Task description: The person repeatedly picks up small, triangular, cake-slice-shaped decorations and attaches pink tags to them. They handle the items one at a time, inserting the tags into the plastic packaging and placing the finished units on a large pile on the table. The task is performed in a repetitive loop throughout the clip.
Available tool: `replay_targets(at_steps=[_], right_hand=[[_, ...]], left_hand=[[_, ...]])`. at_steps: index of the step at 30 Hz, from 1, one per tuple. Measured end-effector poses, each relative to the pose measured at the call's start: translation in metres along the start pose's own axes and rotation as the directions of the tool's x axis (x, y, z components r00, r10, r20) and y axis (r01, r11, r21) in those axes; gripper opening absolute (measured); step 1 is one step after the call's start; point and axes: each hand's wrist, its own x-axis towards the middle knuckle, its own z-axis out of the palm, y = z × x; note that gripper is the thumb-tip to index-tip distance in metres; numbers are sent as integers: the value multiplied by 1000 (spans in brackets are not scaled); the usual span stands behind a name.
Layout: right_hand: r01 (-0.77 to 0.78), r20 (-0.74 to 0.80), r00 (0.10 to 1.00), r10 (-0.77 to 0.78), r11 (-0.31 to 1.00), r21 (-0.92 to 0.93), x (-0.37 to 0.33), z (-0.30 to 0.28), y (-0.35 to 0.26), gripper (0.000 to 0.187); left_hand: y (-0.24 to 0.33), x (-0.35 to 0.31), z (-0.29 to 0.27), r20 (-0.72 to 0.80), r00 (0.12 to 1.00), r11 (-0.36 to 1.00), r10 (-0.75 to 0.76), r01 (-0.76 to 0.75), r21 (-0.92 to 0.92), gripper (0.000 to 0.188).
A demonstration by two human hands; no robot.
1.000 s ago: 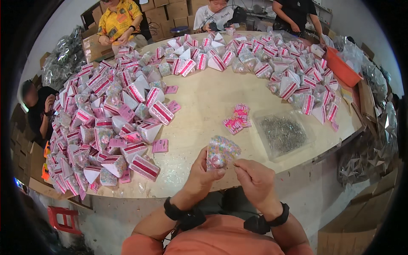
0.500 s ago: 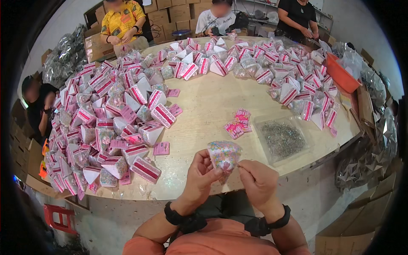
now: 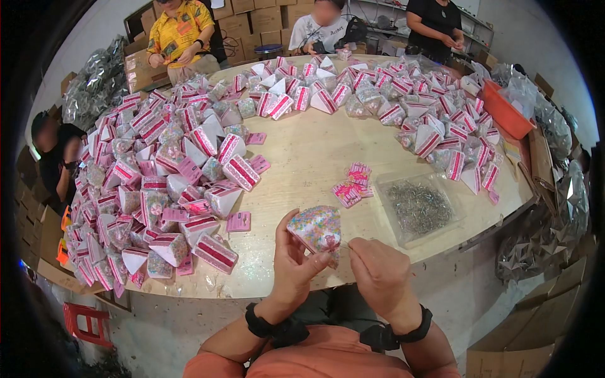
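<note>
Round wooden table [image 3: 315, 164], left hand [image 3: 296, 264] grip pinching candy pouch [image 3: 317, 227], right hand [image 3: 381, 274] grip pressed together beside it

I see a glossy clear plastic pouch [image 3: 317, 228], its speckled filling showing through, pinched in my left hand [image 3: 296, 261]; my right hand [image 3: 381, 274] sits just beside it. The table [image 3: 315, 164] looks like smooth, matt pale wood. To the right, a shiny clear bag [image 3: 419, 208] holds thin metallic-looking bits. On the left, the boxes [image 3: 217, 252] look like smooth printed card, pink and white. Far right, the orange bin [image 3: 504, 113] is smooth plastic. Crinkly silvery film [image 3: 94, 82] shines at far left.
</note>
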Motion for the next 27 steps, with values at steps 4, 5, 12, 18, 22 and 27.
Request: replay_targets(at_steps=[4,5,12,18,22,27], right_hand=[[-8,10,1000,8,1000,0,1,0,0,11],[-6,11,1000,6,1000,-2,1,0,0,11],[1,21,1000,0,998,-67,-1,2,2,10],[8,39,999,-3,993,-121,-2,3,2,10],[8,24,1000,-5,993,-115,-3,5,4,10],[11,41,999,-5,991,-136,-3,5,4,10]], left_hand=[[0,0,1,7,1000,1000,17,-17,23,88],[-1,-1,1,10,1000,999,22,-23,37,89],[-9,-2,-4,5,997,987,79,-79,141,90],[-10,-4,-5,-12,994,975,109,-104,196,90],[-8,-4,-4,-32,996,984,80,-74,161,89],[-10,-3,-7,-27,994,978,104,-97,185,90]])
